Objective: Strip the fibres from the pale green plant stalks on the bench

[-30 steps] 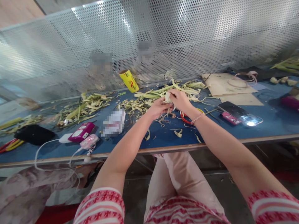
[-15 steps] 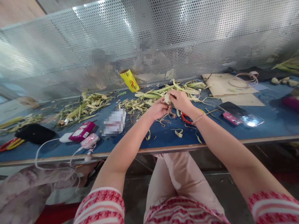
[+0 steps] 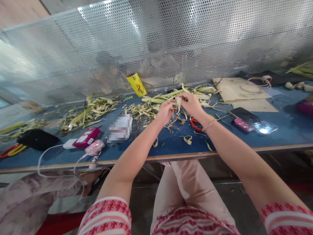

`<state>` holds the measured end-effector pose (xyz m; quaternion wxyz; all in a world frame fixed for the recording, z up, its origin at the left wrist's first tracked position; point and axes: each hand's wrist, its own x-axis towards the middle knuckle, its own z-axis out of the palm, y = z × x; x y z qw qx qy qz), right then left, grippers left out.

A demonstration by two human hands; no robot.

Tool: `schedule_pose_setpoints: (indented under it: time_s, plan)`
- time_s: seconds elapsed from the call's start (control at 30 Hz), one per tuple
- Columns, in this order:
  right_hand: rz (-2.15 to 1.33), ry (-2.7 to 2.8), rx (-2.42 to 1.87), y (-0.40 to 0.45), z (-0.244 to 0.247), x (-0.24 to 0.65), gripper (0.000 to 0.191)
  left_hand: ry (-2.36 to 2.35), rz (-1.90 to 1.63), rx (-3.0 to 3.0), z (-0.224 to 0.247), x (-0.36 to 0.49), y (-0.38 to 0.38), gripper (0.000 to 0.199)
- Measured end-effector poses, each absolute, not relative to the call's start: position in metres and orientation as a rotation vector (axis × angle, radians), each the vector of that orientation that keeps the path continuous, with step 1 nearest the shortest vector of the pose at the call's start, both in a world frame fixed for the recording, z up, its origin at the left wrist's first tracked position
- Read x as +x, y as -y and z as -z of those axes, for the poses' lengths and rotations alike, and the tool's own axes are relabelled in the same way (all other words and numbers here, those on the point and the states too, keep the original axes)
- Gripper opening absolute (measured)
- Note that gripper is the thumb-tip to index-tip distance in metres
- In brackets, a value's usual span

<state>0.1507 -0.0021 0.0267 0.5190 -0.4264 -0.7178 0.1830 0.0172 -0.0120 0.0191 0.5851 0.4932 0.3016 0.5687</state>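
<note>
A pale, curling strip of plant husk (image 3: 179, 103) hangs between my hands, above a heap of husk scraps on the blue table. My right hand (image 3: 190, 101) pinches its upper edge between thumb and fingers. From the other side, my left hand (image 3: 166, 111) has its fingers closed at the same pale piece; its fingertips are partly hidden, and whatever else it holds is too small to make out. Just behind both hands lie long pale-green husk leaves (image 3: 158, 99). Red-handled scissors (image 3: 195, 124) rest under my right wrist.
A yellow tube (image 3: 136, 85) stands by the perforated metal screen (image 3: 195, 42). To the right are a phone (image 3: 253, 120) and cardboard sheets (image 3: 237, 91). On the left sit a purple box (image 3: 86, 137), a black pouch (image 3: 37, 139) and another husk pile (image 3: 90, 112). A seated person's leg shows lower left.
The rounded pale piece between my fingers now shows as a strip hanging down. My left hand has turned, its fingers now pointing toward the right hand.
</note>
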Motion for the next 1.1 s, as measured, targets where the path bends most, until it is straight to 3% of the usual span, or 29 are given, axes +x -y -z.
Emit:
schedule_pose_setpoints:
  time_s: [0.1,0.27,0.5,0.63,0.83,1.1]
  plan:
    - [-0.472,1.711,-1.004,0.002,-0.028,0.15,0.009,-0.744,-1.357,1.214,-0.016,0.018,0.011,0.006]
    - [-0.636,1.662,-0.921,0.002,-0.029,0.15,0.013,-0.763,-1.389,1.374,-0.007,0.016,0.004,0.018]
    - [-1.099,1.383,-0.966,0.007,-0.036,0.15,0.039,-0.778,-1.4,1.688,-0.001,0.011,-0.002,0.024]
    - [-1.111,1.393,-1.073,0.003,-0.035,0.154,0.053,-0.846,-1.344,1.825,-0.002,0.01,0.002,0.026]
    - [-0.894,1.493,-1.181,-0.008,-0.027,0.157,0.044,-0.917,-1.334,1.759,-0.009,0.01,0.009,0.021]
    - [-1.372,1.443,-1.093,-0.004,-0.026,0.152,0.04,-0.786,-1.359,1.457,-0.002,0.01,-0.001,0.018]
